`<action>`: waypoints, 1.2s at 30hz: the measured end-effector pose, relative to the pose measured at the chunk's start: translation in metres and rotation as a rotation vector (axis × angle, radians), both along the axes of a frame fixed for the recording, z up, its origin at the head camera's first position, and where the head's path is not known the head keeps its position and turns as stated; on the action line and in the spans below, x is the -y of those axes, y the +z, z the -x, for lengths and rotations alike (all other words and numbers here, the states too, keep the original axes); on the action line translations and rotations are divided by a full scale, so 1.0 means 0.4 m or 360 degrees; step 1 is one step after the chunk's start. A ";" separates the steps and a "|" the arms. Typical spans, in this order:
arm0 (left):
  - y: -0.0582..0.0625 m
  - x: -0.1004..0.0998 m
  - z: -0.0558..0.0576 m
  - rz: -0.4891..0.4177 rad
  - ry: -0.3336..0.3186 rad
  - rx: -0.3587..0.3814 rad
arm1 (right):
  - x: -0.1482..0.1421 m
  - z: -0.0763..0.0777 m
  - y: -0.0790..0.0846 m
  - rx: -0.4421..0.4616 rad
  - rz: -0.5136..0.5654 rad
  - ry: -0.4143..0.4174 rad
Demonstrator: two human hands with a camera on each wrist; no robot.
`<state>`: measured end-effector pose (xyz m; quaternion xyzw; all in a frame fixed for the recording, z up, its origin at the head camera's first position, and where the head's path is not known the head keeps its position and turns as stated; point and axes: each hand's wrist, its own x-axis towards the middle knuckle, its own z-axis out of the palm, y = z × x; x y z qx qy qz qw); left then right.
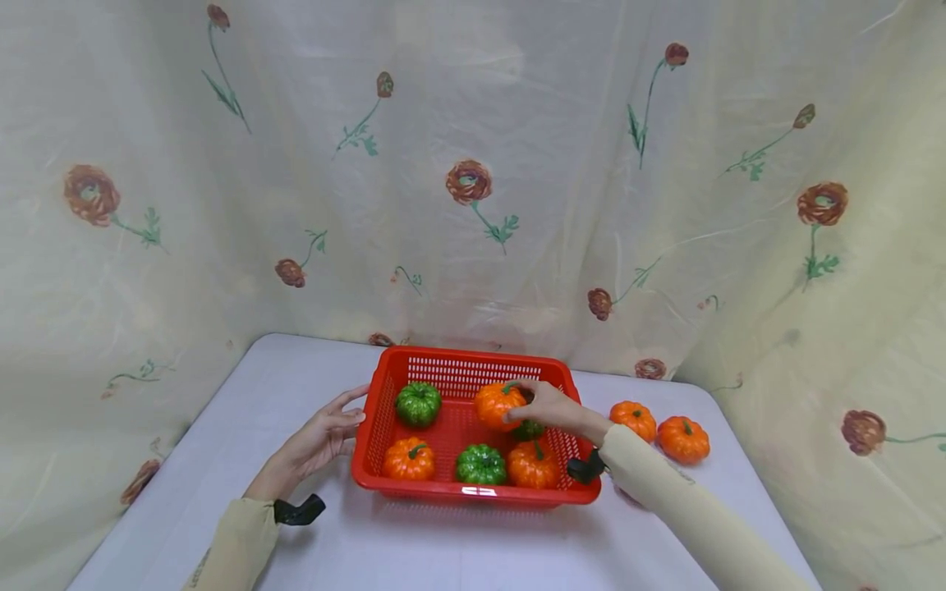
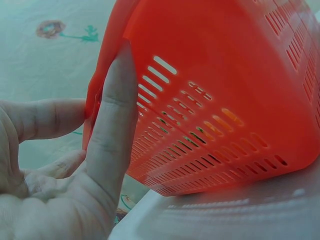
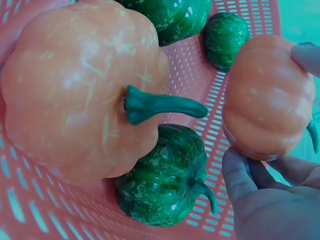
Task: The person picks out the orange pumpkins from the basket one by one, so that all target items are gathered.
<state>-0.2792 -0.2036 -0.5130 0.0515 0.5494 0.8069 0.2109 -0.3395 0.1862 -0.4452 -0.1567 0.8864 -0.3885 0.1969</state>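
My right hand holds a small orange pumpkin between thumb and fingers, over the right half of a red plastic basket. The right wrist view shows this pumpkin above the basket's floor, its green stem pointing away. At the basket's left side my left hand pinches the rim; its thumb lies against the outside, under the lip. Inside the basket sit a green pumpkin at back left, an orange one at front left, another green, another orange, and a partly hidden green one.
Two more orange pumpkins stand on the white table, right of the basket, beyond my right forearm. Something reddish is mostly hidden by that sleeve. A flower-patterned curtain hangs behind and at both sides.
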 end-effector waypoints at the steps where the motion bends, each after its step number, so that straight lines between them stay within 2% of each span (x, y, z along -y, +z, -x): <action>1: -0.001 0.000 0.000 -0.0003 0.0006 0.0006 | -0.003 -0.001 0.000 0.0001 -0.0002 0.0011; 7: -0.004 0.000 0.000 -0.0015 0.0013 0.0030 | -0.018 -0.015 0.014 0.0003 0.0004 0.0018; 14: -0.003 -0.002 -0.001 -0.0014 -0.0004 0.0000 | -0.036 -0.036 0.041 -0.0034 0.0029 0.0053; 19: -0.004 -0.001 -0.002 -0.0024 -0.0004 -0.0005 | -0.059 -0.044 0.045 -0.0012 0.0057 0.0074; 25: -0.007 0.000 -0.002 -0.0041 -0.0005 0.0012 | -0.094 -0.060 0.055 -0.0029 0.0003 0.0062; 30: -0.003 -0.001 -0.002 -0.0028 0.0003 0.0023 | -0.119 -0.081 0.076 0.0023 -0.0033 0.0014; 36: 0.001 0.000 0.000 -0.0009 0.0029 0.0041 | -0.152 -0.108 0.104 0.0087 0.0037 0.0062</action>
